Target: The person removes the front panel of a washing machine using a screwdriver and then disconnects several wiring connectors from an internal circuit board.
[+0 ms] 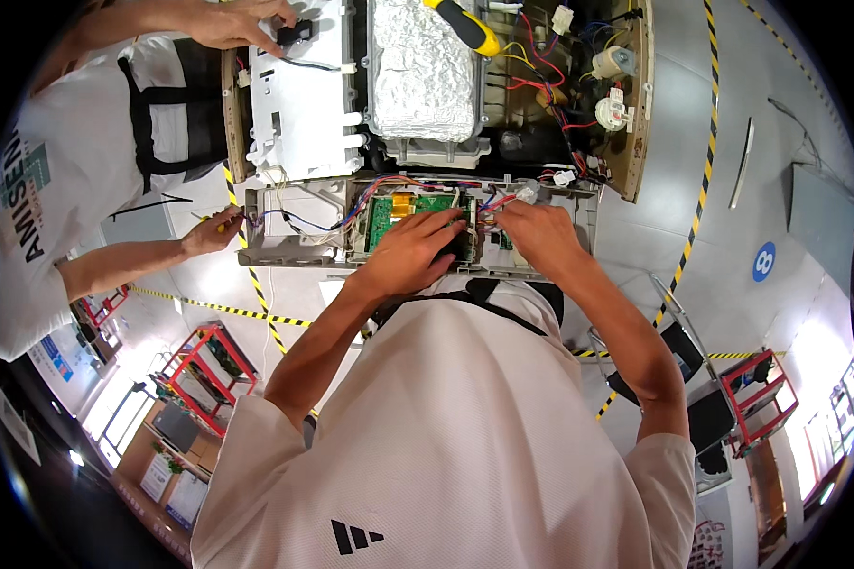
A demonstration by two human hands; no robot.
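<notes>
A long grey panel [299, 254] of an opened appliance lies before me, with a green circuit board [380, 216] set in it. My left hand [410, 251] rests over the board, fingers stretched toward its right edge and thumb apart from them; its fingertips touch the parts there. Just right of it, my right hand [543, 237] has its fingertips closed on thin wires [493, 206] beside a clear plastic connector cover [527, 192]. The fingers partly hide the grip. Red and blue wires [351, 216] run leftward from the board along the panel.
Beyond lies the appliance body, with a foil-covered box [422, 81], a white plate [304, 104] and a yellow-black tool handle [474, 30]. A co-worker's hands [242, 24] reach in at the left, one by the panel's end. Folding chairs [688, 365] stand behind right.
</notes>
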